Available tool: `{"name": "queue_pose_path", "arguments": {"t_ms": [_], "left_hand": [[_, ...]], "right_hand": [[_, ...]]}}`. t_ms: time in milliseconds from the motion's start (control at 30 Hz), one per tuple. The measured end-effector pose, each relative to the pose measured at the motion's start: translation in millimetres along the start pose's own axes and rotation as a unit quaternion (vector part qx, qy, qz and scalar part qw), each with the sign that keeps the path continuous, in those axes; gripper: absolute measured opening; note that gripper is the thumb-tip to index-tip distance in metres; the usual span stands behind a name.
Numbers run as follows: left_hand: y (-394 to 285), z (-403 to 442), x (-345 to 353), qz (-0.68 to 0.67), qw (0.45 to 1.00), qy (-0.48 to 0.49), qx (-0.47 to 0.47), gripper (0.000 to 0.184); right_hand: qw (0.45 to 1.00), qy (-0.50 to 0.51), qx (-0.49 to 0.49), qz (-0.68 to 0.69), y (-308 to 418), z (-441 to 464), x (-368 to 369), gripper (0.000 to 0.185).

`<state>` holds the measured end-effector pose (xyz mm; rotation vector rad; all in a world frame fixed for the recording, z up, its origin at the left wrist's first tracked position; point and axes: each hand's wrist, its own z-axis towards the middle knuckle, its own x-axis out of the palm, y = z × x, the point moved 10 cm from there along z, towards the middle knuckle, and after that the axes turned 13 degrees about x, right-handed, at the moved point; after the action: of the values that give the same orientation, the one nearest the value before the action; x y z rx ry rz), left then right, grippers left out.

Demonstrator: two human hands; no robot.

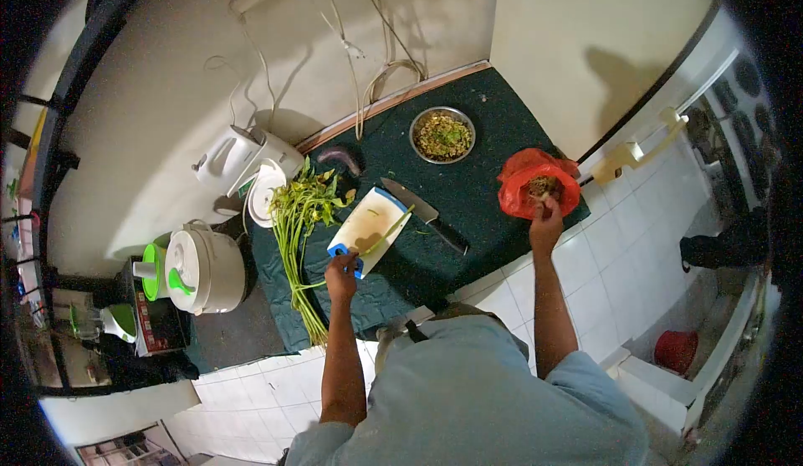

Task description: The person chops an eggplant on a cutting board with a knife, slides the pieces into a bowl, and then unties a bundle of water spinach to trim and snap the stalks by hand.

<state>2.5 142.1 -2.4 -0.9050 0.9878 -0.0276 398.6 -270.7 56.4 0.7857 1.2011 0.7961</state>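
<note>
My left hand [340,275] is closed around a long green stem [390,230], beside the blue handle end of a white cutting board [365,219]. The stem lies slantwise across the board. My right hand [546,225] reaches to the opening of a red plastic bag [517,171], its fingers pinched together over brownish scraps [542,186]; what they hold is hard to make out. A large knife [425,212] with a black handle rests along the board's right side. A bunch of leafy green stems [293,240] lies left of the board.
A metal bowl [413,146] of chopped greens stands at the back of the dark green cloth [493,115]. Near the wall lies a purple eggplant [341,158]. A white kettle [230,155] and a rice cooker [219,269] stand at the left.
</note>
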Motion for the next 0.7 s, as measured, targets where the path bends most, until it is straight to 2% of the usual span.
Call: {"name": "queue_pose_path", "arguments": {"t_ms": [33,100,133,200,233,267,333,367,400,467,500,567,700], "left_hand": [[-9,2,-7,0.045,0.999,-0.007,0.013,0.023],[-13,0,-15,0.099,0.995,-0.005,-0.015,0.022],[-9,-2,-21,0.147,0.988,-0.001,-0.037,0.020],[12,-7,-13,0.123,0.992,0.015,-0.027,0.019],[9,-8,-11,0.139,0.990,0.012,-0.021,0.021],[6,-11,-8,0.154,0.988,0.010,-0.015,0.024],[-9,-9,-2,0.151,0.988,0.026,-0.019,0.028],[-18,-6,5,0.160,0.986,0.048,0.002,0.028],[-25,-3,13,0.168,0.983,0.068,0.023,0.028],[-34,-2,22,0.171,0.981,0.082,0.041,0.027],[-41,-1,24,0.195,0.976,0.083,0.051,0.026],[-45,1,25,0.210,0.973,0.078,0.047,0.021],[-37,1,22,0.199,0.977,0.072,0.010,0.017]], "right_hand": [[1.000,0.006,-0.001,0.002,8,9,4,0.027],[0.987,-0.029,-0.124,-0.098,50,11,9,0.031],[0.988,-0.025,-0.125,-0.092,70,5,6,0.031],[0.969,0.026,-0.172,-0.177,124,-28,18,0.033],[0.962,0.035,-0.195,-0.187,125,-52,34,0.029],[0.956,0.207,-0.155,-0.142,111,-71,70,0.036],[0.916,0.281,-0.224,-0.181,117,-130,109,0.036],[0.902,0.334,-0.206,-0.177,119,-152,124,0.041],[0.893,0.333,-0.240,-0.184,116,-171,140,0.045],[0.866,0.325,-0.255,-0.281,115,-192,157,0.049],[0.865,0.329,-0.258,-0.279,108,-197,169,0.049],[0.861,0.291,-0.210,-0.361,73,-190,195,0.048],[0.860,0.323,-0.172,-0.356,83,-185,187,0.042]]}}
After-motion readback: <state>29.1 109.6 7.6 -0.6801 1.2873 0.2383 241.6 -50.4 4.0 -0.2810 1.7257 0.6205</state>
